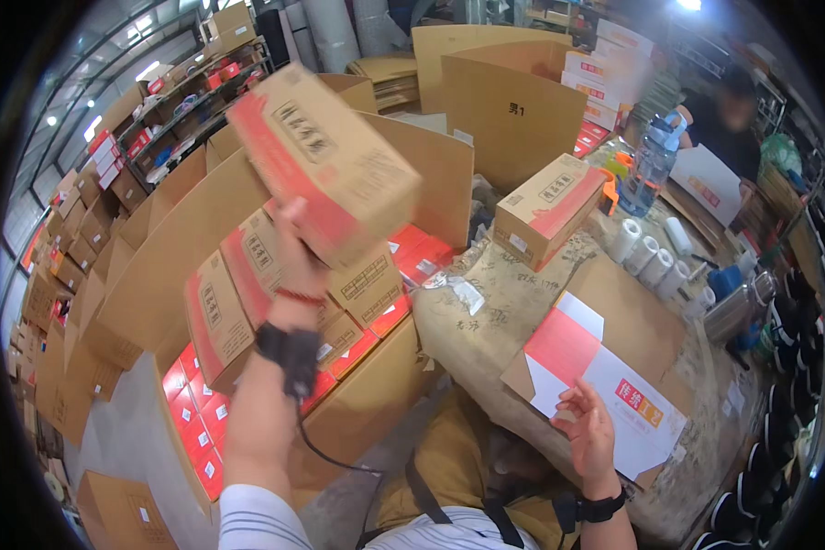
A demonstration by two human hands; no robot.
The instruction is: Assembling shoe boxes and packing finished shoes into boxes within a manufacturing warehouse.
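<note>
Above a large open carton point(376, 390), my left hand point(293, 238) grips a brown-and-red shoebox point(325, 170), which is tilted and slightly blurred. Its thumb side shows at the box's lower edge; the other fingers are mostly hidden. Inside the carton, several similar brown-and-red boxes point(213, 307) lie on rows of red boxes point(192, 412). To the right, my right hand point(587, 426) is open, its fingers loosely bent and apart, with nothing seen in them. Just beneath it a flat white-and-red cardboard sheet point(614, 399) lies on the worktable point(458, 339).
Another brown-and-red box point(550, 211) stands on the table. Beyond it are a blue water bottle point(651, 160), several white rolls point(651, 257) and a metal flask point(742, 307). A person point(720, 128) across the table holds a white sheet. Cartons point(513, 119) and loaded shelves surround the area.
</note>
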